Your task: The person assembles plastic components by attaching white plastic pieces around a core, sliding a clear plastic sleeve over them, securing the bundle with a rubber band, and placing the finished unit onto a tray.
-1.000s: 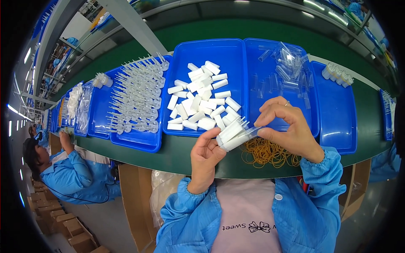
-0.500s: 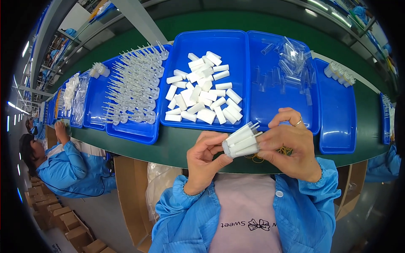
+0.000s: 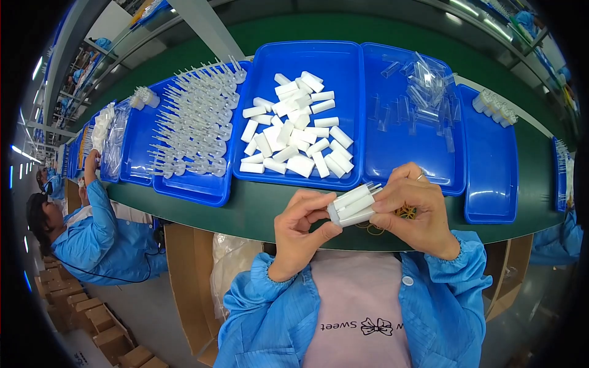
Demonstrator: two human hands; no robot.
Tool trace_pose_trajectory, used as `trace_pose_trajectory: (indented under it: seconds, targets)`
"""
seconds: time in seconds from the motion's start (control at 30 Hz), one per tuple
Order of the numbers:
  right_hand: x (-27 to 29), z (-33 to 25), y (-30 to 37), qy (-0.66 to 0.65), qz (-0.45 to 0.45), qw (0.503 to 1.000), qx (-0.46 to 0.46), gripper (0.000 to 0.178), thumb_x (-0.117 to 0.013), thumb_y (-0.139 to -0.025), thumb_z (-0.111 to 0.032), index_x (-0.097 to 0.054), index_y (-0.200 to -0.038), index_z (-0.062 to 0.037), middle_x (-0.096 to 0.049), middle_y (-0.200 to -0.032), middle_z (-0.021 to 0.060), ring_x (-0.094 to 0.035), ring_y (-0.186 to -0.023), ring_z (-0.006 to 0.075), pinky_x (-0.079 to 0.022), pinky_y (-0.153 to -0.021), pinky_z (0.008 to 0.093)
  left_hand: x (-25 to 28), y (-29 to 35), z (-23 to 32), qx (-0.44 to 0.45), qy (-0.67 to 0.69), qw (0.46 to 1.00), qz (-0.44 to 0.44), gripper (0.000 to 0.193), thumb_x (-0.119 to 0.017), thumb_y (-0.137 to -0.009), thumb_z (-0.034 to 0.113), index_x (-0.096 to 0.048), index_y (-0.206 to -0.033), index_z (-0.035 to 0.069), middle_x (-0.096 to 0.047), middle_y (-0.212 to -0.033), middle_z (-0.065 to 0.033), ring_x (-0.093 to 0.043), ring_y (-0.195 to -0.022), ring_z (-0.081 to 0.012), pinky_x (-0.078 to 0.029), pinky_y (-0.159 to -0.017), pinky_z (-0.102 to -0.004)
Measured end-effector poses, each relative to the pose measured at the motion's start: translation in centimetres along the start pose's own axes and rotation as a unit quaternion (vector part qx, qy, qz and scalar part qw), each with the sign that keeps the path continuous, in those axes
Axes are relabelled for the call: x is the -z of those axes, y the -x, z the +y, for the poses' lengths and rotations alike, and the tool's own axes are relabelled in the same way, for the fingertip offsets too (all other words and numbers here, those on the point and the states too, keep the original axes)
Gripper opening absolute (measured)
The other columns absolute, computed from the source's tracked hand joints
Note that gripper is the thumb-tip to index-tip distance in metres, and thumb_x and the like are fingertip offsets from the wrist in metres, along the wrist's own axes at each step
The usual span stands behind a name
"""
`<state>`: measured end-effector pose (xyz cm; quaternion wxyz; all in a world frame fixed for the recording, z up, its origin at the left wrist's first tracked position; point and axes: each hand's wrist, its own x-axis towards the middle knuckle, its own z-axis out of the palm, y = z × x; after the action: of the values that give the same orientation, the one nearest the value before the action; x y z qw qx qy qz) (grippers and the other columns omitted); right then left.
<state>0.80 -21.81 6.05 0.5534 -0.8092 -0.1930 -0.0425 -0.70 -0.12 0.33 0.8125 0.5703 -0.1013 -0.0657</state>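
Observation:
Just off the table's near edge, a bundle of white tubes [image 3: 354, 204] lies tilted between my hands, with thin clear tips sticking out of its right end. My left hand [image 3: 302, 226] pinches the pale, translucent base at its left end. Closed round the other end, the thumb and fingers of my right hand [image 3: 414, 208] press the tubes together near the tips. Thin yellow rubber bands [image 3: 406, 212] show behind and below my right hand. Beyond my hands, a blue tray [image 3: 337, 58] bears a heap of loose white tubes [image 3: 300, 138].
Left of it, clear stemmed parts [image 3: 196, 122] stand in rows on a tray. To the right, clear plastic tubes [image 3: 423, 92] lie in a tray, then another tray [image 3: 491, 184] holds small bundles. A co-worker [image 3: 98, 227] sits at left. Cardboard boxes [image 3: 187, 270] stand below the table edge.
The tubes' right ends were spread apart and now sit closer together, with my right hand's fingers drawn in around them. At left, the co-worker's arm has reached up to the trays.

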Motion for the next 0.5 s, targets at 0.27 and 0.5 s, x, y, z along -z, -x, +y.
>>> trace_pose_trajectory:
  seconds: [0.27,0.5]
  targets:
    - [-0.8,1.4,-1.3,0.053,-0.003,0.999,-0.002,0.013,-0.077,-0.069,-0.008,-0.069,-0.079,-0.0093,-0.068,-0.083,0.0009,-0.056,-0.084,0.018,-0.036,-0.081,0.032,0.0,-0.6,-0.7,0.04,0.012,0.999,0.024,0.048,-0.068,-0.081,-0.004,-0.052,-0.127,-0.005,-0.048,-0.123,-0.0106,-0.056,-0.109,-0.0207,-0.047,-0.096,-0.0312]
    - [1.4,2.4,-4.7,-0.135,-0.078,0.984,-0.091,0.011,-0.069,-0.08,-0.012,-0.067,-0.085,-0.0021,-0.067,-0.086,0.0074,-0.061,-0.084,0.0152,-0.048,-0.079,0.0287,0.7,-0.7,-1.7,0.067,0.055,0.994,0.07,0.048,-0.067,-0.084,0.002,-0.051,-0.128,-0.004,-0.057,-0.119,-0.0104,-0.056,-0.11,-0.0192,-0.045,-0.094,-0.0308]
